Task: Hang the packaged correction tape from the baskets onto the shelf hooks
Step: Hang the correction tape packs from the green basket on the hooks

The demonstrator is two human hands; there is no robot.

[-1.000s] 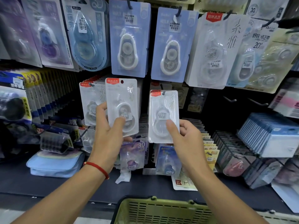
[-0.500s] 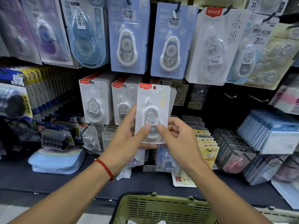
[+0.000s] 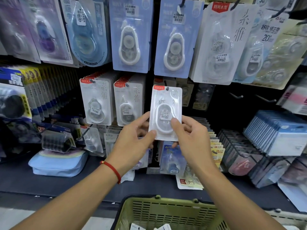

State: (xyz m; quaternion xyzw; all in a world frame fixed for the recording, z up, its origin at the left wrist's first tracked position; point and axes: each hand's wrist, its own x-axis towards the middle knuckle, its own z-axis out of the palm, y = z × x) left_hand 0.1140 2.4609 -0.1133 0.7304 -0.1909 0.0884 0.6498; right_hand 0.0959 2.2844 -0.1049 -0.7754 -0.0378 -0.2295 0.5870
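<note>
Correction tape pack (image 3: 166, 112): flat white card under a clear, glossy plastic blister; oval white dispenser moulded inside; red tab printed at the upper left corner; small price sticker on the blister face.
Position of pack: centre of the frame, held upright in front of the shelf display, its top edge level with the tops of the two hanging rows to its left.
Hang hole: dark oval near the top of the card; whether a hook passes through it cannot be told.
Left hand (image 3: 132, 145): thumb pressed on the lower left corner of the pack, remaining fingers curled behind the card's left edge; clamped on the pack.
Right hand (image 3: 192, 143): thumb laid on the blister beside the price sticker, fingers curled behind the right edge; clamped on the pack.
Wrist cord (image 3: 113, 170): thin red braided band on the left wrist.
Hanging rows (image 3: 113, 100): two stacks of matching white cards with red tabs, left of centre, each on a dark hook.
Upper row (image 3: 131, 35): larger pale blue cards with white teardrop dispensers, smooth and reflective.
Bare hooks (image 3: 235, 96): thin metal prongs at right of centre, against a dark back panel.
Basket (image 3: 166, 211): olive-green slotted plastic, bottom centre; corners of white packs show inside.
Pouch (image 3: 58, 163): soft light blue fabric case on the dark shelf, lower left.
</note>
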